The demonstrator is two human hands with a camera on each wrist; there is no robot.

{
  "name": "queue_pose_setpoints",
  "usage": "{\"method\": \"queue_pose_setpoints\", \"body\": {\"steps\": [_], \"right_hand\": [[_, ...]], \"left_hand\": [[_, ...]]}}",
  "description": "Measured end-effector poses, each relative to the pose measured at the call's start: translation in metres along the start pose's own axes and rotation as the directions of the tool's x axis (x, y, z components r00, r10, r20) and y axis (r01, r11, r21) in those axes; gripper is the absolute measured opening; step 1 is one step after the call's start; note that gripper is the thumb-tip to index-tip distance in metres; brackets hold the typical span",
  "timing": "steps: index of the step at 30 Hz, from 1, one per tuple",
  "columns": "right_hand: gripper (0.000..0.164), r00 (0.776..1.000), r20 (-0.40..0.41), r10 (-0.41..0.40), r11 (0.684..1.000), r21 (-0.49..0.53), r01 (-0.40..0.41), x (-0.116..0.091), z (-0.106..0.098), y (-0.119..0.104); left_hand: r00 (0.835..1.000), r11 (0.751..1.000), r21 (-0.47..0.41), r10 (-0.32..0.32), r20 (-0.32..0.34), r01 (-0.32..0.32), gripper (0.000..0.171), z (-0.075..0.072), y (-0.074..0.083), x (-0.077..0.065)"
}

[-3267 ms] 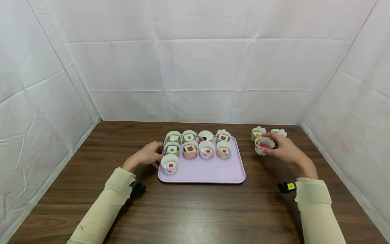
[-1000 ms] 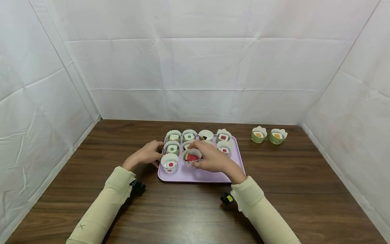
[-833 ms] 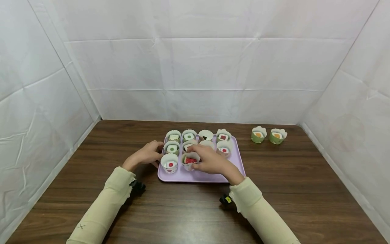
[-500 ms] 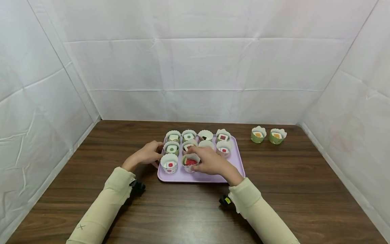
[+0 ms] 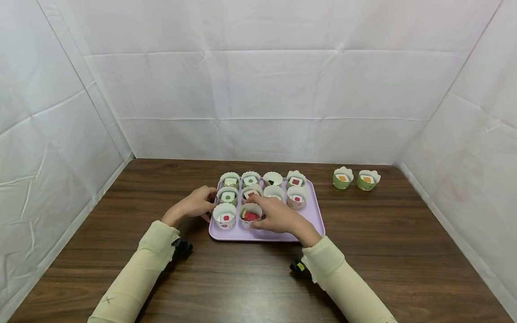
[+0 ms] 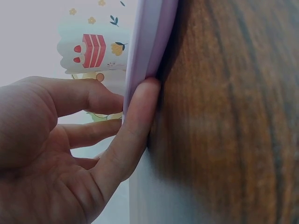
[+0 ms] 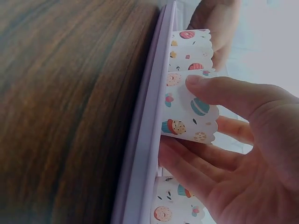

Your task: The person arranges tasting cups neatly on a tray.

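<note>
My right hand (image 5: 278,216) grips a white paper cupcake cup (image 7: 180,109) printed with small cakes, thumb on its near side and fingers behind. The cup stands in the front row of the lilac tray (image 5: 278,232), with something red and a green edge inside. Just left of it is another white cup (image 5: 224,220) holding a white piece with a red centre. My left hand (image 5: 190,207) pinches the tray's left rim, its fingers on both sides of the edge in the left wrist view.
Several cups, such as a green one (image 5: 228,200) and a peach one (image 5: 296,202), fill two rows behind on the tray. Two green cups (image 5: 341,183) with orange-topped pieces stand apart on the wooden table (image 5: 387,233). White cloth walls (image 5: 274,103) enclose the back and sides.
My right hand has carried the white cup with the red filling from the table's right side to the tray's front row, then slightly left and down. My left hand has stayed at the rim.
</note>
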State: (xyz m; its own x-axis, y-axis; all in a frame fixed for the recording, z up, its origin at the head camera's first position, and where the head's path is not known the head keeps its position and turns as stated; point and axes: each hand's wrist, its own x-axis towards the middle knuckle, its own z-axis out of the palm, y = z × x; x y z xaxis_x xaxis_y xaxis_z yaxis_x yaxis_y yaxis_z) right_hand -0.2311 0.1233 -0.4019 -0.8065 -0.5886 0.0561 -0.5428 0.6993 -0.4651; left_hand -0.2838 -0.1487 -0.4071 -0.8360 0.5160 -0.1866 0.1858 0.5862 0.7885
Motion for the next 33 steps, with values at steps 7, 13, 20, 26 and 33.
{"method": "queue_pose_setpoints", "body": {"steps": [7,13,20,26,33], "right_hand": [[0.059,1.000,0.009,0.019,1.000,0.006,-0.019,0.000,0.000,0.000],[0.060,1.000,0.008,0.015,1.000,0.009,-0.015,0.001,0.001,0.002],[0.061,1.000,0.013,-0.011,1.000,0.010,0.011,-0.001,-0.001,0.001],[0.065,0.999,0.040,-0.015,1.000,0.023,0.014,-0.007,-0.011,0.001],[0.067,0.998,0.048,0.040,0.992,0.114,-0.046,-0.013,-0.026,0.003]], "left_hand": [[1.000,1.000,0.004,-0.008,-0.004,0.008,0.048,0.000,0.000,0.001],[1.000,1.000,0.002,-0.007,-0.008,0.007,0.046,0.000,0.000,0.000],[1.000,1.000,-0.002,0.001,-0.001,-0.001,0.046,0.000,0.000,0.000],[1.000,1.000,-0.005,0.022,0.010,-0.022,0.044,0.000,0.001,-0.002],[1.000,1.000,-0.003,0.026,0.013,-0.026,0.040,-0.001,-0.001,0.000]]}}
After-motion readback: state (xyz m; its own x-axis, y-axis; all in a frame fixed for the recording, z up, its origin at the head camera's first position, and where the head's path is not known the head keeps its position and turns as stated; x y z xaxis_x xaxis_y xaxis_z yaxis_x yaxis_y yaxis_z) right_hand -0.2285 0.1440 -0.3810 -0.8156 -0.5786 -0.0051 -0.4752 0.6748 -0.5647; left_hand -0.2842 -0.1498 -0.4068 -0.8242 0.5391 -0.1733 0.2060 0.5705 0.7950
